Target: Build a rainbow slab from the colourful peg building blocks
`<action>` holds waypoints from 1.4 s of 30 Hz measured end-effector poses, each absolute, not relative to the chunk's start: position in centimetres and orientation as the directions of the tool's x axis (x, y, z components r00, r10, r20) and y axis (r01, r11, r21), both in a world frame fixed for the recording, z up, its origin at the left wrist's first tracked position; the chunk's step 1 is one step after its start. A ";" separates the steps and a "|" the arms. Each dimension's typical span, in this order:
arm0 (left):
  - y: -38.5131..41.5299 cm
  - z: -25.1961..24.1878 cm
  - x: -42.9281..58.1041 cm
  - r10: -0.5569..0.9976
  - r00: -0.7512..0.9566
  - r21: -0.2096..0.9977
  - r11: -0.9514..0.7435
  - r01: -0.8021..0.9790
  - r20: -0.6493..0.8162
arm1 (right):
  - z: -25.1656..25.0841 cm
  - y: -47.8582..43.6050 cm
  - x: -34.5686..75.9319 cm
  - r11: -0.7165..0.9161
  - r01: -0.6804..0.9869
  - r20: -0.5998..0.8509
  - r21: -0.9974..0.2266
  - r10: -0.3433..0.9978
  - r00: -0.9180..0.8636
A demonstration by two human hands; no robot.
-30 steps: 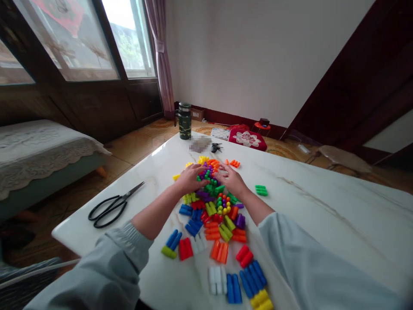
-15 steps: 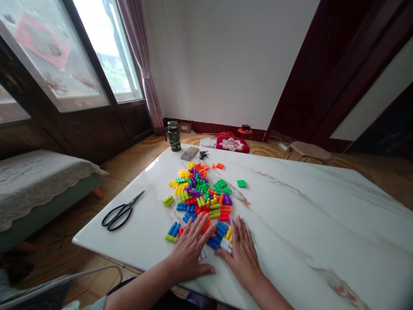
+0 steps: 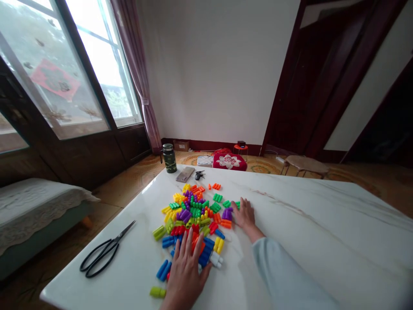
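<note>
Many colourful plastic toy blocks, shaped like joined little tubes, lie in a loose heap on the white table. My left hand (image 3: pixel 186 268) rests flat over the near end of the heap, fingers spread, partly hiding blue and orange blocks. Beside it are dark blue blocks (image 3: pixel 206 252), a white block (image 3: pixel 216 259) and a yellow block (image 3: pixel 218 245). At the heap's right side, my right hand (image 3: pixel 244 214) is open with fingers stretched, next to a purple block (image 3: pixel 227 213). Its fingertips partly cover a green block (image 3: pixel 238 204); whether they touch it I cannot tell.
Black-handled scissors (image 3: pixel 106 249) lie on the left of the marble-patterned table (image 3: pixel 303 232). Toward the far edge are a green flask (image 3: pixel 169 158), a phone (image 3: pixel 185 174) and keys (image 3: pixel 199 175). A stool (image 3: pixel 305 164) stands beyond the table.
My right hand has moved forward from the near end of the heap to its right side. My left hand stays over the near blocks. Several blocks have shifted, and the view has tilted up.
</note>
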State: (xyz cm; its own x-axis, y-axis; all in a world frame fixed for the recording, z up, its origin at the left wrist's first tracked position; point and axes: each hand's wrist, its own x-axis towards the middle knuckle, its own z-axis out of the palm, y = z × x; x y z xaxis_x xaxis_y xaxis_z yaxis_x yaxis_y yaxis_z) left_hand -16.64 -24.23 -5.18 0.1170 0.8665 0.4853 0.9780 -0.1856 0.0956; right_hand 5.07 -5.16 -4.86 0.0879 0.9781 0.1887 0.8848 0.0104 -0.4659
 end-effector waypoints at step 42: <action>-2.6 4.5 -12.4 0.965 -0.015 0.354 -0.082 0.931 0.264 | -4.2 -9.9 9.1 0.177 0.192 0.202 -0.965 0.973 0.116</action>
